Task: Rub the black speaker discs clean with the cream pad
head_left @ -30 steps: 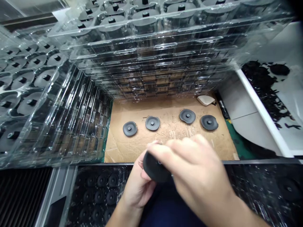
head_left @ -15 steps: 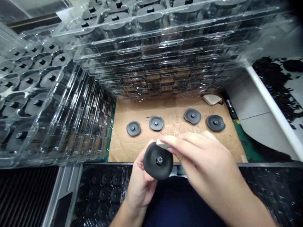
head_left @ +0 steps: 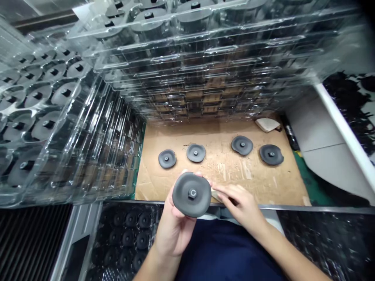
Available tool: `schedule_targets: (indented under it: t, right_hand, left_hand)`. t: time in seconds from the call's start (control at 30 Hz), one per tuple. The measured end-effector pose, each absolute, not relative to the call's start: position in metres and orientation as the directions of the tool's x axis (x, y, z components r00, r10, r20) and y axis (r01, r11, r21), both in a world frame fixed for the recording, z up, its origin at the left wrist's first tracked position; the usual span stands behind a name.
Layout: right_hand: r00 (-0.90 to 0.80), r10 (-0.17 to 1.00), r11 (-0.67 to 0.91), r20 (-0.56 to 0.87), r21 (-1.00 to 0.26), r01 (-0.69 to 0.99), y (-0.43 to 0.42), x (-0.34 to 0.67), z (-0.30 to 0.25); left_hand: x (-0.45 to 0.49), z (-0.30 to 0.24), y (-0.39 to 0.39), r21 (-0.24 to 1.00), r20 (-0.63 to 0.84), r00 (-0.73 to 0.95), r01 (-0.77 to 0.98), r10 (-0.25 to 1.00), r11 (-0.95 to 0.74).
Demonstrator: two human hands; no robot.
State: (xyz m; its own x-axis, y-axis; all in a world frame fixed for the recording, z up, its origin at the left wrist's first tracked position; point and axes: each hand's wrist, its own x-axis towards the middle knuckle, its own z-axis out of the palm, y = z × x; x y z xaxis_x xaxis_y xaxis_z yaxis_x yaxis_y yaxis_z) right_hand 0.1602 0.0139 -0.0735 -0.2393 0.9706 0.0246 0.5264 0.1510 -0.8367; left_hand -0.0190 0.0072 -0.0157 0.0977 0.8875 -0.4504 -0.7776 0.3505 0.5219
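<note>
Left hand (head_left: 175, 230) clamped on a dark grey disc (head_left: 187, 207), gripping it by the rim, thumb and fingers wrapping round from behind. Disc is tilted, its broad face and central hexagonal stub turned up toward the wearer. It sits at the left hand's fingertips, raised in front of a dark blue garment (head_left: 228, 249).

Right hand (head_left: 238, 203) just beside it, fingers pinched together on a small pale piece (head_left: 216, 195), mostly covered. Piece lies close to the disc's right edge; cannot tell whether the two touch. Palms well apart, fingertips near each other; contact between the hands cannot be made out.

Beyond both hands, a worn cardboard sheet (head_left: 164, 187) with four similar discs lying stub up. Two are ahead of the left hand: a leftmost disc (head_left: 167, 159) and a neighbouring disc (head_left: 196, 153). Two are ahead of the right hand: a third disc (head_left: 242, 145) and a rightmost disc (head_left: 271, 155). Farther past the right hand, a pale wedge (head_left: 267, 124) near the sheet's far corner.

Stacked clear trays (head_left: 190, 58) rise past the hands, filled with discs. Another clear stack (head_left: 102, 128) stands left of the left hand. Below it, nearer the wearer, a tray of small dark discs (head_left: 129, 238). Far right of the right hand, black scraps (head_left: 348, 97).
</note>
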Motion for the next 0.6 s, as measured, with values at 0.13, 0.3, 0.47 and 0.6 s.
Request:
schedule_targets:
  t: [0.13, 0.3, 0.47, 0.6]
  right_hand:
    - [-0.148, 0.989, 0.099, 0.022, -0.838, 0.537, 0.020, 0.157, -0.044]
    - [-0.229, 0.886, 0.463, 0.403, -0.764, 0.449, 0.029, 0.138, 0.030]
    - [-0.513, 0.821, 0.465, 0.251, -0.816, 0.344, 0.030, 0.122, 0.042]
    - [-0.393, 0.831, 0.548, 0.395, -0.703, 0.452, 0.033, 0.117, 0.039]
  left_hand:
    - [-0.015, -0.014, 0.010, 0.514, -0.456, 0.106, -0.780, 0.884, 0.358]
    - [-0.009, -0.011, 0.007, 0.548, -0.458, 0.103, -0.749, 0.883, 0.372]
    - [-0.011, -0.015, 0.000, 0.569, -0.470, 0.134, -0.709, 0.872, 0.416]
    - [-0.010, -0.011, 0.002, 0.578, -0.544, 0.145, -0.648, 0.826, 0.495]
